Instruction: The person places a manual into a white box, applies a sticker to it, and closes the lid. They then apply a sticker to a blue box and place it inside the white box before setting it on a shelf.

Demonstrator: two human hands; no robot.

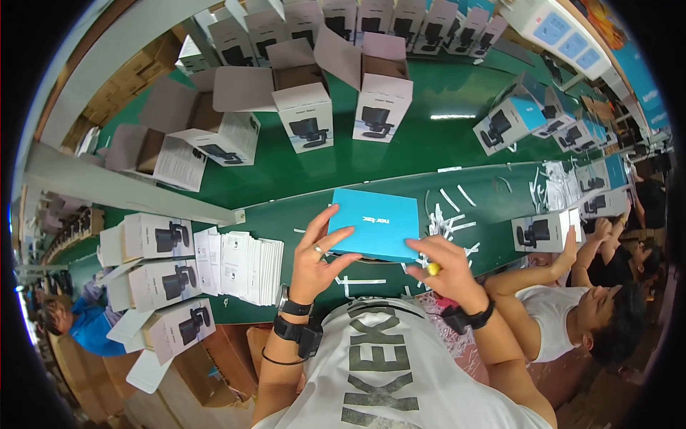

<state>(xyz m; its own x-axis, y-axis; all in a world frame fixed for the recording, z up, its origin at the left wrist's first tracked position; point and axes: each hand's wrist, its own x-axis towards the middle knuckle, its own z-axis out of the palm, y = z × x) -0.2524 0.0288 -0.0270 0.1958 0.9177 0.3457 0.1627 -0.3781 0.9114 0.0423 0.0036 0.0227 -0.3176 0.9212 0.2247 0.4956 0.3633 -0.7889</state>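
A carton with a bright blue face [375, 222] is held in front of my body above the green table. My left hand [314, 254] is closed on its left side, thumb along the lower edge and fingers over the corner and face. My right hand [446, 268] is partly curled at the lower right corner, fingertips against the carton. A small yellow object [433, 269] shows in that hand; most of it is hidden, so its kind is unclear. Thin white strips [446, 223] lie scattered just right of the carton.
Stacked white leaflets [246, 268] lie left, beside open printed cartons [168, 279]. More open cartons [304, 118] stand across the table. At the right, a co-worker's hand [569, 247] touches a white carton [539, 232]. A metal post [143, 186] crosses the left side.
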